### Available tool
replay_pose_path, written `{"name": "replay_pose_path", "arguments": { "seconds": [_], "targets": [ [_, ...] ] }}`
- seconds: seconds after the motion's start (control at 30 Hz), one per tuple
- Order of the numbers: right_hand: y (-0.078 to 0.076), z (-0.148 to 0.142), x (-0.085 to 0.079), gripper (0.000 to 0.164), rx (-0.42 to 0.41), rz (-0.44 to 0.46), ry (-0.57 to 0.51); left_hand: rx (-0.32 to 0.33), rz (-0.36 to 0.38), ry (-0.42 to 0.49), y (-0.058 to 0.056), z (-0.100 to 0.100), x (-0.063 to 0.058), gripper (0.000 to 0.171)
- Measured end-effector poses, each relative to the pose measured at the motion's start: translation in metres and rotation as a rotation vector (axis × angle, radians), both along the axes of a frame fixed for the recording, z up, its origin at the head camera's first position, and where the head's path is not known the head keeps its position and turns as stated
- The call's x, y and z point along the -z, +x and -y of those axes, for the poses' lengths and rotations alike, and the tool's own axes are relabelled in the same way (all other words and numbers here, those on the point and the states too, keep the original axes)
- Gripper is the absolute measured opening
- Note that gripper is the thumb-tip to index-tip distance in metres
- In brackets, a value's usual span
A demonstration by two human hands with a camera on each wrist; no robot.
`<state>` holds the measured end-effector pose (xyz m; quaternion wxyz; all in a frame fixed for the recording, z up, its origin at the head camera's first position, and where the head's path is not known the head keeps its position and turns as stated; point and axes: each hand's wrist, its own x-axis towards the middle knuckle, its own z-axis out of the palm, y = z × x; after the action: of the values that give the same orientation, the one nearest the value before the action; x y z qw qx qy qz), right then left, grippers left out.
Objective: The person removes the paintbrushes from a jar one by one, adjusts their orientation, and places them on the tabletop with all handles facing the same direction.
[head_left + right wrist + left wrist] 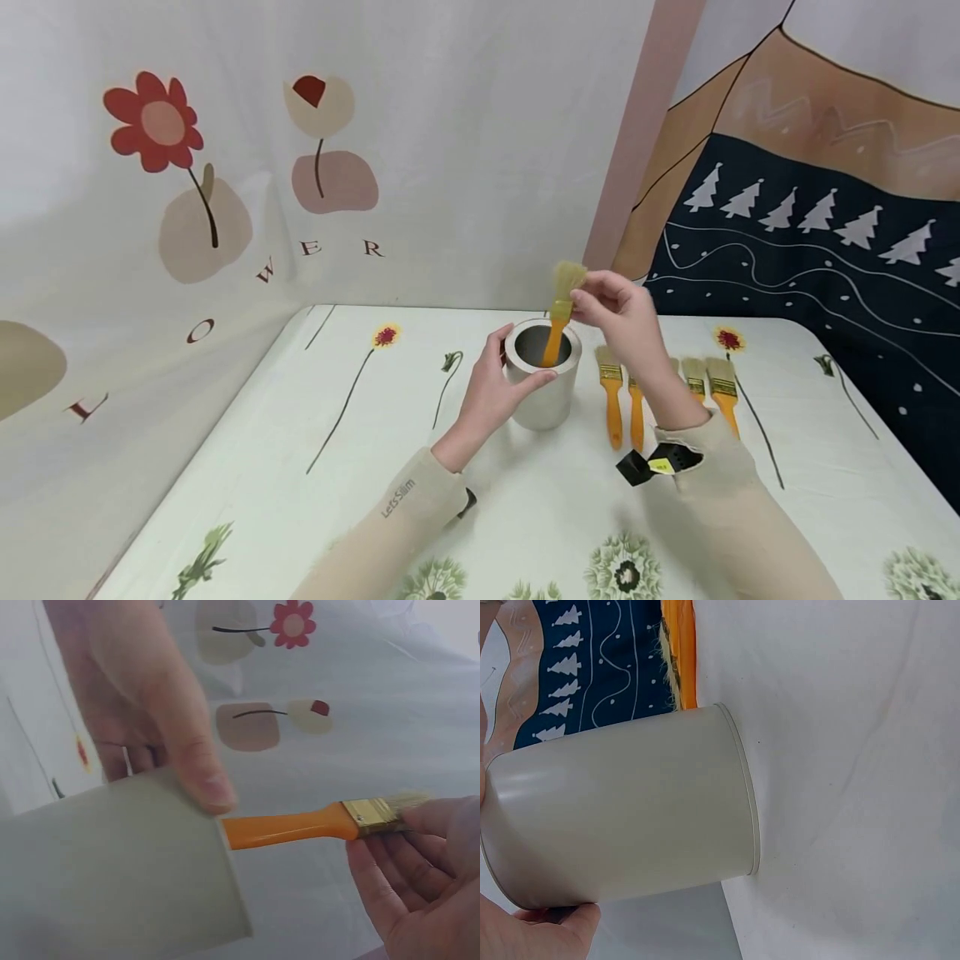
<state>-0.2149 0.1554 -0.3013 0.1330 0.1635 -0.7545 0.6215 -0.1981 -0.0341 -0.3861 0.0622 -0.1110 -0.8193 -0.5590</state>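
Note:
A pale grey cylindrical can [542, 410] stands upright on the table, its top open. My left hand [501, 387] grips it near the rim, the thumb along the near edge and the fingers around the far-left side. Over the opening, my right hand [626, 321] pinches a paintbrush [292, 827] around its metal ferrule and the base of the bristles. This brush has an orange handle that points down into the can, with pale bristles upward. Seen from the right wrist, the handle's lower end is hidden inside the can. The left wrist view shows mostly the can's smooth side.
Several more orange-handled paintbrushes [613, 404] lie side by side right of the can, partly hidden by my right forearm. A white cloth printed with flowers covers the table [390, 417]. Printed fabric walls [465, 167] rise behind and at the sides.

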Motion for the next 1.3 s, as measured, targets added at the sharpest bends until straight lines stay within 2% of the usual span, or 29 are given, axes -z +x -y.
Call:
{"name": "replay_pose_path", "arguments": {
  "seconds": [0.17, 0.4, 0.57, 0.73, 0.97, 1.3],
  "targets": [
    [0.006, -0.011, -0.010, 0.024, 0.045, -0.048, -0.115, 0.000, 0.001, 0.000, 0.000, 0.000, 0.000, 0.093],
    [0.017, -0.034, -0.026, 0.022, 0.068, -0.054, -0.363, 0.002, -0.012, -0.010, 0.000, 0.001, 0.000, 0.092],
    [0.021, -0.056, -0.029, 0.027, 0.121, -0.026, -0.396, -0.001, -0.016, -0.001, -0.001, 0.000, 0.000, 0.092],
    [0.022, -0.081, -0.020, 0.026, 0.186, 0.036, -0.408, -0.001, -0.005, -0.004, -0.001, 0.000, 0.000, 0.093],
    [0.022, -0.120, 0.003, 0.018, 0.190, 0.108, -0.479, -0.001, -0.010, -0.009, 0.000, 0.001, 0.001, 0.092],
    [0.016, -0.181, 0.038, 0.013, 0.353, 0.288, -0.394, -0.005, -0.009, -0.020, -0.001, 0.001, 0.001, 0.093]
  ]
}}
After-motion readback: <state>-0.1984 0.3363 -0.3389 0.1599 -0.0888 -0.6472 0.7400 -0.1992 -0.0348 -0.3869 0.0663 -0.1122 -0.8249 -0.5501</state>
